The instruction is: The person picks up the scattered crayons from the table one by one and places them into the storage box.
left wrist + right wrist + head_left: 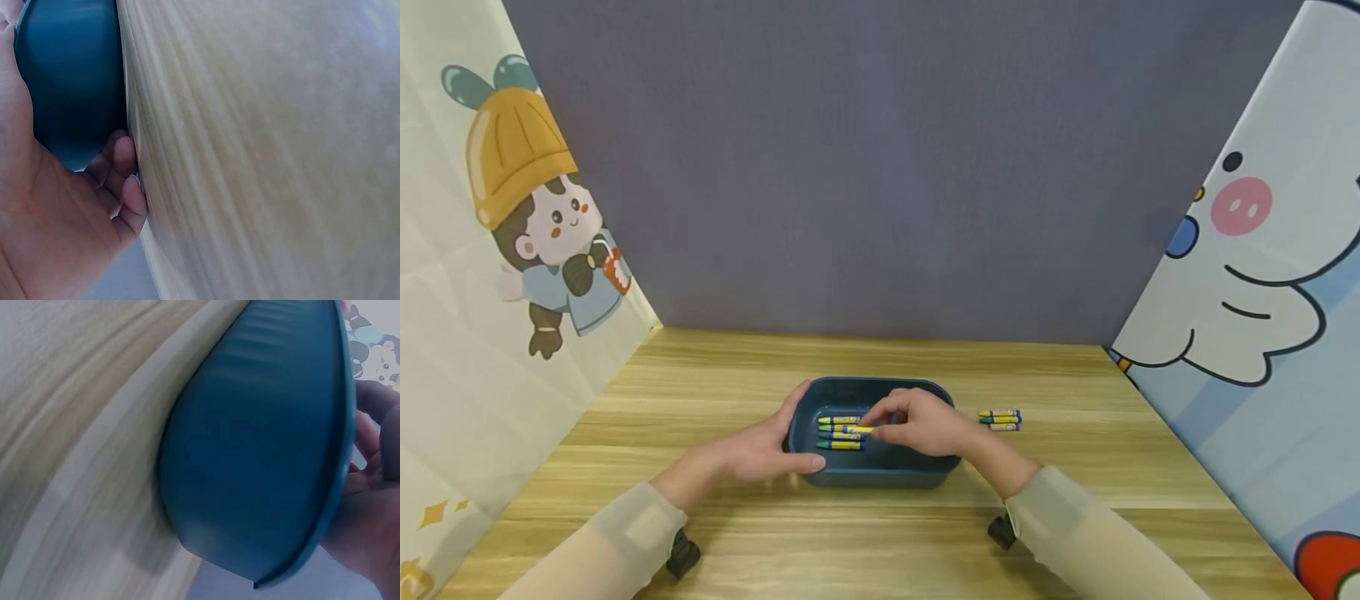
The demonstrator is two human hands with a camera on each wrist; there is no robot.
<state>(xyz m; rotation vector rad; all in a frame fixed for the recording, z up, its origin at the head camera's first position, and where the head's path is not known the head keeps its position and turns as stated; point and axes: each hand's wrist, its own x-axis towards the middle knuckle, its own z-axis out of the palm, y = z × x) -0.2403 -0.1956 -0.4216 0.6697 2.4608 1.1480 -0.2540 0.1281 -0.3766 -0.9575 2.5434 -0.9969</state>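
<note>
A dark blue plastic tub (887,478) with rounded corners sits on the table. At its left end my left hand (758,448) holds it, thumb along the front rim and fingers at the side; the left wrist view shows fingertips curled by the tub's lower edge. My right hand (921,422) reaches over the tub, pinching a yellow-wrapped crayon (859,430) between thumb and fingers. Under and beside it, several green-tipped crayons (841,446) lie side by side on the tub's floor. The tub wall (262,425) hides the crayons in the right wrist view.
Three more crayons (1000,420) lie together on the wooden table (737,542), right of the tub. A grey-purple panel (880,183) stands behind the table. Printed cloths with cartoon figures hang at the left and right.
</note>
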